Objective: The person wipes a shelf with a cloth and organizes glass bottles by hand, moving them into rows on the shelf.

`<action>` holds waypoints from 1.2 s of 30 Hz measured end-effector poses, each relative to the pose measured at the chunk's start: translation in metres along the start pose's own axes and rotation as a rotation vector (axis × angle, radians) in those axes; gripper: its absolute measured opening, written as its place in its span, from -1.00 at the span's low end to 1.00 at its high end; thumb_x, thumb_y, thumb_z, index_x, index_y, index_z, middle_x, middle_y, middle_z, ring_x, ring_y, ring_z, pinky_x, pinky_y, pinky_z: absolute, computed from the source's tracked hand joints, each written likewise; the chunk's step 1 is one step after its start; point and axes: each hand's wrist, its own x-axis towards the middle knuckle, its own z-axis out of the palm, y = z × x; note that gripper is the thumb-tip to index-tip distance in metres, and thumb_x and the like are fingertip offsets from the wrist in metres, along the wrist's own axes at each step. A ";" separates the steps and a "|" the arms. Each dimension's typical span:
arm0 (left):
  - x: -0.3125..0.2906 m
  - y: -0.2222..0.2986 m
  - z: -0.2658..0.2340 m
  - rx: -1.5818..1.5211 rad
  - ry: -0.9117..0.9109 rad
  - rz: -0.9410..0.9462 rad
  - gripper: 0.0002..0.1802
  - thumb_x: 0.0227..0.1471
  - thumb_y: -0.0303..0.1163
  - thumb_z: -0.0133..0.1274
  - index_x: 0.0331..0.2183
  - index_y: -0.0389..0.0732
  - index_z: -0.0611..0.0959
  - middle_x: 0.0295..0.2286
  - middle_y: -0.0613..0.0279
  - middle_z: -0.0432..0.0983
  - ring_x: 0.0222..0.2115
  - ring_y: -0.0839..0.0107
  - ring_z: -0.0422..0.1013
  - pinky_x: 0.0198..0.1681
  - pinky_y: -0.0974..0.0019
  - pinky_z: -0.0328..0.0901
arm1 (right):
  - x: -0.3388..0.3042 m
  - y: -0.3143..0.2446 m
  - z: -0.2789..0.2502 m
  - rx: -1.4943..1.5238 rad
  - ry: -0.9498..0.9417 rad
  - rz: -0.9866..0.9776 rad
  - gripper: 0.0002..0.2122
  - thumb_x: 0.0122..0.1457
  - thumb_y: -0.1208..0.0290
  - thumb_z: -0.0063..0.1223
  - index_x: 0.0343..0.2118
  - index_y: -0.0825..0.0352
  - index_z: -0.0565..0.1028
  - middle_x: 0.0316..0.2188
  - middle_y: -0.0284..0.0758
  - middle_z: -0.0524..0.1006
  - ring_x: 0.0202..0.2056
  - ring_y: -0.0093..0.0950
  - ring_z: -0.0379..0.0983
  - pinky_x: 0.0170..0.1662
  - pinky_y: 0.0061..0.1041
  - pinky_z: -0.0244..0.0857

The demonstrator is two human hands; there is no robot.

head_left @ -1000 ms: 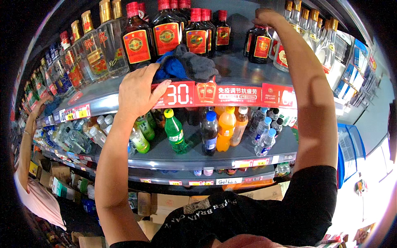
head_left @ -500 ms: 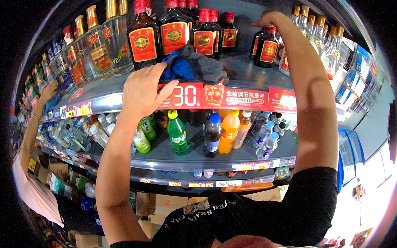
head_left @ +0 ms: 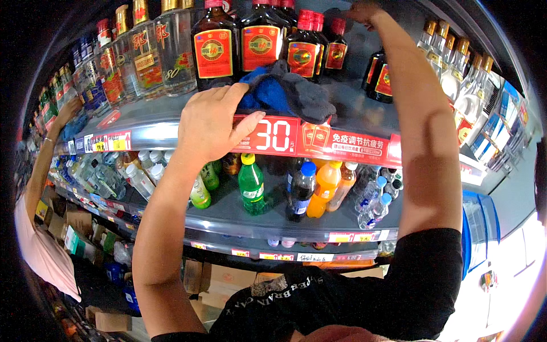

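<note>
My left hand (head_left: 213, 119) lies over the front edge of the upper shelf (head_left: 159, 126), thumb stretched out across a red price strip (head_left: 268, 135). Its fingertips reach a crumpled blue and grey cloth (head_left: 285, 94) on the shelf. Deep at the back, my right hand (head_left: 364, 14) is in shadow, close to a small dark bottle with a red cap (head_left: 335, 51). Its fingers are too dark to read. Larger dark bottles with red labels (head_left: 215, 51) stand behind the cloth. Beneath my right forearm is another small dark bottle (head_left: 383, 82), partly cut off by the arm.
Clear glass bottles with gold caps (head_left: 149, 62) line the left side, and more gold-capped bottles (head_left: 456, 62) stand right of my arm. The lower shelf holds soft drinks, among them a green bottle (head_left: 251, 185) and an orange one (head_left: 326, 188). At far left another person's arm (head_left: 45, 148) reaches in.
The view has shifted, so the shelf sits further right. My right hand has moved left and deeper, toward the small red-capped bottle. My left hand stays on the shelf edge.
</note>
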 end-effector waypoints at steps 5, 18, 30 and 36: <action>0.003 0.005 0.001 -0.010 0.016 0.015 -0.50 -0.13 -0.06 -0.02 -0.23 -0.26 0.45 -0.35 -0.01 0.45 -0.30 0.03 0.35 -0.23 0.12 0.22 | 0.025 -0.003 0.012 -0.122 -0.193 -0.119 -0.67 -0.03 0.14 -0.06 -0.39 0.33 0.53 -0.42 -0.13 0.52 -0.52 -0.38 0.49 -0.41 -0.39 0.38; 0.002 0.004 0.004 -0.003 0.044 0.032 -0.50 -0.17 -0.10 0.02 -0.25 -0.29 0.47 -0.35 -0.02 0.45 -0.31 0.05 0.37 -0.23 0.13 0.23 | 0.057 0.024 0.049 -0.389 -0.090 -0.265 -0.78 -0.16 0.29 0.07 -0.49 0.34 0.54 -0.41 -0.11 0.52 -0.39 -0.27 0.50 -0.36 -0.32 0.38; -0.001 -0.003 0.003 0.025 0.034 0.014 -0.52 -0.18 -0.11 0.03 -0.26 -0.28 0.46 -0.39 0.01 0.44 -0.34 0.04 0.36 -0.25 0.12 0.22 | 0.022 -0.014 -0.012 -0.012 -0.449 -0.101 -0.63 -0.15 0.05 0.16 -0.48 0.34 0.52 -0.51 -0.16 0.51 -0.56 -0.33 0.48 -0.51 -0.36 0.39; 0.002 0.001 0.006 -0.006 0.051 0.038 -0.51 -0.17 -0.11 0.02 -0.25 -0.28 0.45 -0.39 -0.01 0.44 -0.35 0.04 0.36 -0.26 0.12 0.22 | 0.053 0.078 0.012 -0.450 -0.096 -0.265 -0.62 -0.15 0.10 0.17 -0.39 0.34 0.51 -0.36 -0.10 0.50 -0.39 -0.29 0.49 -0.35 -0.32 0.38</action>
